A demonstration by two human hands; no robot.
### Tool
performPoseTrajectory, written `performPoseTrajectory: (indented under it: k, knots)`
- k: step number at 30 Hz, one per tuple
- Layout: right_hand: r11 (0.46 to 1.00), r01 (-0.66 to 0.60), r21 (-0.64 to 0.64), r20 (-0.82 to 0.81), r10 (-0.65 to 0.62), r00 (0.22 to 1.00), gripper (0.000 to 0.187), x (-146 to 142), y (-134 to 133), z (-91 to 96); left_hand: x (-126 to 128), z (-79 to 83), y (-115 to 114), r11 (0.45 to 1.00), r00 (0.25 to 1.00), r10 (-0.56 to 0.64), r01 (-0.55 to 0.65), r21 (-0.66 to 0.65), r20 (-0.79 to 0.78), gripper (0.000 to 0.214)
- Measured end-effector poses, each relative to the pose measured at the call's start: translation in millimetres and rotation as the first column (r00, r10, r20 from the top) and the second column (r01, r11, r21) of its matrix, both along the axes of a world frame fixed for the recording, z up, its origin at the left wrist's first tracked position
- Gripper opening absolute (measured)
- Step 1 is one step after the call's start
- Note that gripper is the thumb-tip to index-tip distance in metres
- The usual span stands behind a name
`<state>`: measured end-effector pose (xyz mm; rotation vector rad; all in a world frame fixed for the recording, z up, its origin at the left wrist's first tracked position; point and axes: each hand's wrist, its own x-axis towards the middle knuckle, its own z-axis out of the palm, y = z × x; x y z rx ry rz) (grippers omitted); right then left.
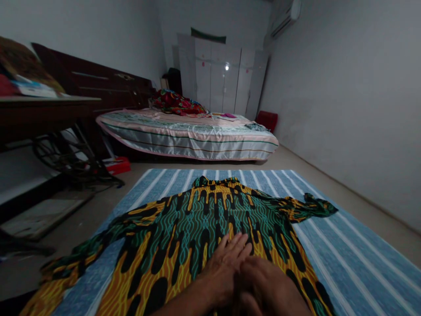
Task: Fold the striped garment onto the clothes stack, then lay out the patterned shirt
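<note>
A long-sleeved collared shirt (204, 215), patterned in black, green and yellow-orange, lies spread out with its collar at the far end. One sleeve stretches to the lower left; the other is bent out to the right. My left hand (232, 252) rests flat on the middle of the shirt, fingers stretched forward and holding nothing. Just beside it, close to the left wrist, is my right hand (263, 278). Its fingers look bent and are blurred, so whether they grip anything is unclear. Beneath the shirt is a blue and white striped cloth (342, 254).
Beyond the cloth stands a bed (197, 142) with a striped cover and a red floral blanket (179, 103). A treadle table (49, 103) with an iron wheel is at left. A red box (117, 165) sits on the floor. White wardrobes (219, 79) line the back wall.
</note>
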<state>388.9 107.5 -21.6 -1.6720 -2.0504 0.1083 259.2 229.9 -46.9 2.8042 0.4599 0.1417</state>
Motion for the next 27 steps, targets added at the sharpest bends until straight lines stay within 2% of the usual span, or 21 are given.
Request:
performPoseTrajectory:
  k: [2, 6, 8, 10, 13, 15, 17, 21, 27]
  knots:
    - [0.998, 0.037, -0.051, 0.008, -0.037, 0.999, 0.025, 20.7, 56.0, 8.1, 1.3, 3.6, -1.7, 1.0, 0.999, -0.009, 0.008, 0.01, 0.041, 0.064]
    - [0.964, 0.211, -0.161, 0.197, -0.178, 0.964, 0.026, 53.5, 157.6, 10.8, 1.1, 7.6, -3.5, 0.997, 0.999, 0.048, -0.048, -0.06, 0.001, 0.063]
    - [0.946, 0.27, -0.178, 0.231, -0.227, 0.946, 0.023, 69.9, 192.6, 4.7, 0.7, 8.2, -3.5, 0.992, 0.998, 0.056, -0.06, -0.112, -0.035, 0.063]
    - [0.924, 0.34, -0.178, 0.263, -0.288, 0.921, 0.022, 87.5, 216.6, -2.3, 0.7, 8.0, -3.1, 0.987, 0.997, 0.052, -0.059, -0.149, -0.05, 0.065]
    - [0.881, 0.436, -0.182, 0.304, -0.371, 0.877, 0.03, 107.7, 237.5, -8.8, 1.5, 6.5, -2.6, 0.983, 0.998, 0.041, -0.048, -0.177, -0.046, 0.066]
    - [0.863, 0.472, -0.181, 0.324, -0.401, 0.857, 0.031, 111.1, 245.2, -10.4, 1.9, 5.9, -2.7, 0.983, 0.999, 0.039, -0.045, -0.179, -0.036, 0.066]
    - [0.869, 0.464, -0.172, 0.335, -0.392, 0.857, 0.031, 106.7, 249.8, -11.5, 2.1, 6.3, -3.2, 0.982, 0.998, 0.042, -0.048, -0.181, -0.037, 0.065]
    - [0.909, 0.374, -0.182, 0.326, -0.303, 0.895, 0.031, 96.8, 254.3, -14.0, 2.1, 6.2, -4.6, 0.984, 0.998, 0.046, -0.052, -0.172, -0.039, 0.064]
    - [0.866, 0.472, -0.167, 0.309, -0.409, 0.859, 0.033, 105.4, 251.1, -12.8, 2.7, -1.7, -4.8, 0.991, 0.999, 0.042, -0.041, -0.127, 0.004, 0.064]
